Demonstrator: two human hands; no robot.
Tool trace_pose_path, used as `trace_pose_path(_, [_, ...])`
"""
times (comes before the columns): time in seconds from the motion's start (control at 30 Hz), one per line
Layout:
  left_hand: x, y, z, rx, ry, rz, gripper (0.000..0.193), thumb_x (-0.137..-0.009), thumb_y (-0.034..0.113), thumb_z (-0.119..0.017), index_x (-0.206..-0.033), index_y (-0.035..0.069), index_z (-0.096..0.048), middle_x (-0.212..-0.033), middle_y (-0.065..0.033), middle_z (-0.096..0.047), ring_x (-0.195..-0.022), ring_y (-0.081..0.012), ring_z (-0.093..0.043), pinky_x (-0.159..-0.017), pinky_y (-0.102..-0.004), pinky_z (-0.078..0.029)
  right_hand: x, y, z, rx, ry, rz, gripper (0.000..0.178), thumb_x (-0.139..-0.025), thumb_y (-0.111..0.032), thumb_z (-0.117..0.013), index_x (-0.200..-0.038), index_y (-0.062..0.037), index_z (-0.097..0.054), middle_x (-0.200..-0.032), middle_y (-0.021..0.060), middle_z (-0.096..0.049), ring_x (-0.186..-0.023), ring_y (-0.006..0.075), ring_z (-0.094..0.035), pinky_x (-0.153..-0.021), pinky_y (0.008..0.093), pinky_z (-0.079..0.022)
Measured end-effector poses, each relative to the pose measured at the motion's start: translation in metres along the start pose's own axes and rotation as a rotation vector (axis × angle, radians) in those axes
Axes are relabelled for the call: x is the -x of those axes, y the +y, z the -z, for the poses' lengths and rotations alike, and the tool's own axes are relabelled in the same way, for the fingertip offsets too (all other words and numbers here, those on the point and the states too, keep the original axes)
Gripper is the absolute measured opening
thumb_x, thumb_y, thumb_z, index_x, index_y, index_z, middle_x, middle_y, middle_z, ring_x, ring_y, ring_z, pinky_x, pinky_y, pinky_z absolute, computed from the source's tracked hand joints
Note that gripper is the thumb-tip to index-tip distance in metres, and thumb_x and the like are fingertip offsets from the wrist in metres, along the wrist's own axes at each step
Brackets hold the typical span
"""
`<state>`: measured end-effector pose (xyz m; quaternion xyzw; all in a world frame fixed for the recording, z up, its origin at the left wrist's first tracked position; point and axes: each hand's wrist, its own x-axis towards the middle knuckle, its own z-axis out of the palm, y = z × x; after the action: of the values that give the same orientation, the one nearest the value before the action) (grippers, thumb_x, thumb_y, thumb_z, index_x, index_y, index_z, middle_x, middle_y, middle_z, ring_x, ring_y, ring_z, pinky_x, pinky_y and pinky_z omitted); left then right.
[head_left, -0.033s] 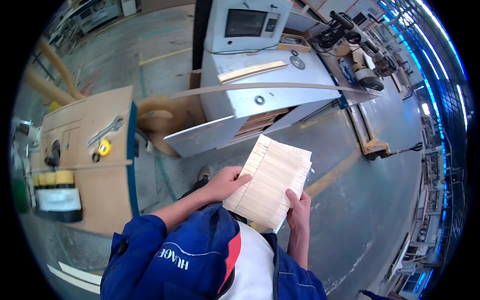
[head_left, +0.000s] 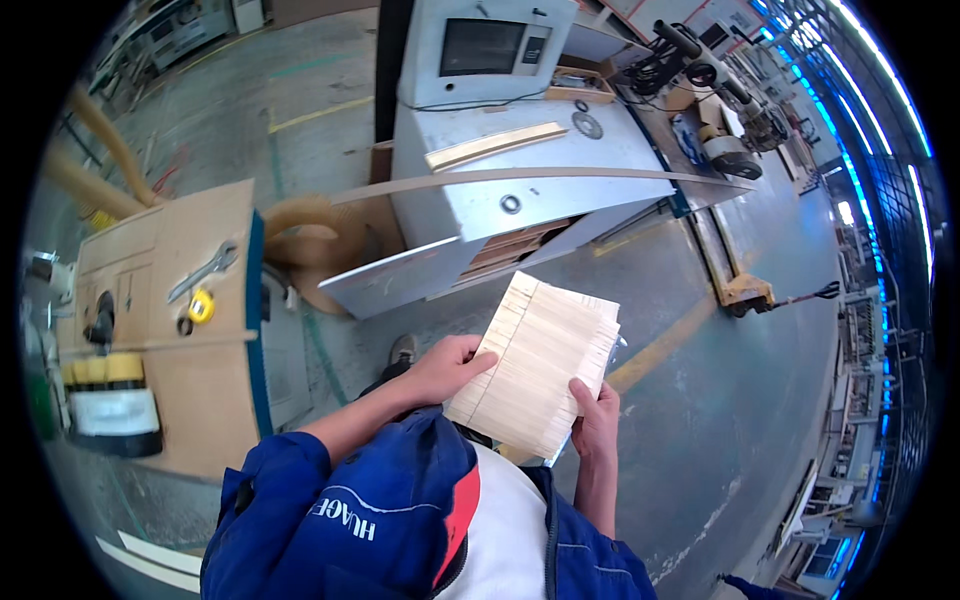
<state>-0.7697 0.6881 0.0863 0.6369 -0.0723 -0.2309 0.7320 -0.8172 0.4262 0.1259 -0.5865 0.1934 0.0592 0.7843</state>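
Note:
Between my hands, in front of my body, is a pale wooden panel [head_left: 540, 360], roughly rectangular and tilted. A dark line runs along its left side, and short marks show at its right edge. An offset edge at the upper right looks like another piece beneath it. My left hand [head_left: 452, 366] grips the left edge, thumb on top. On the right edge, lower down, my right hand [head_left: 596, 412] is closed with its thumb on the face. The fingers under the panel are hidden.
At left, a wooden-topped bench [head_left: 210, 380] bears a wrench [head_left: 205, 270] and a yellow tape measure [head_left: 201, 306]. Ahead stands a grey machine cabinet [head_left: 480, 140] with a screen, a wood strip [head_left: 495, 146] and a ring [head_left: 510, 204]. A yellow pallet jack [head_left: 745, 293] is at right.
The surroundings have shifted slightly left in the picture. My hands keep the same hold on the panel.

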Motion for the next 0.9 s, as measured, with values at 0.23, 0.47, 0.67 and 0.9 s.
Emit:
trace_pose_path(0.23, [-0.113,0.040,0.019,-0.223,-0.253,0.178,0.030,-0.099,0.025,-0.060,-0.112,0.000,-0.070,-0.088,-0.0046,-0.072,-0.073,-0.0086,-0.060,-0.063,-0.0290,-0.050,-0.062,-0.040,0.017,0.118,0.135,0.102,0.033,-0.091,-0.005,-0.071,-0.119,0.0088,-0.063,-0.113,0.0156,-0.070,-0.099,0.0202,-0.069,-0.088,0.0346,-0.055])
trace_pose_path(0.47, [-0.215,0.091,-0.038,-0.383,-0.240,-0.040,0.030,-0.094,0.024,-0.064,-0.091,-0.005,-0.066,-0.066,-0.0186,-0.062,-0.051,-0.0178,-0.051,-0.052,-0.0361,-0.043,-0.118,-0.065,0.076,-0.108,0.226,0.098,0.041,-0.095,-0.007,-0.062,-0.131,0.0099,-0.052,-0.127,0.0195,-0.063,-0.111,0.0265,-0.065,-0.096,0.0392,-0.053])
trace_pose_path(0.67, [-0.289,0.184,-0.155,-0.369,-0.416,-0.198,0.025,-0.090,0.013,-0.067,-0.103,-0.007,-0.068,-0.077,-0.0180,-0.072,-0.067,-0.0222,-0.073,-0.064,-0.0311,-0.058,-0.206,-0.089,0.177,-0.626,-0.023,0.193,0.049,-0.100,-0.019,-0.060,-0.139,0.0070,-0.045,-0.133,0.0207,-0.060,-0.119,0.0310,-0.063,-0.101,0.0441,-0.053])
trace_pose_path(0.9, [-0.366,0.216,-0.277,-0.361,-0.469,-0.242,0.036,-0.087,0.006,-0.070,-0.119,-0.010,-0.063,-0.081,-0.0138,-0.074,-0.069,-0.0115,-0.071,-0.062,-0.0241,-0.058,-0.278,-0.142,0.279,-1.009,-0.452,0.163,0.051,-0.102,-0.024,-0.056,-0.141,0.0052,-0.043,-0.133,0.0219,-0.060,-0.119,0.0328,-0.063,-0.099,0.0462,-0.055])
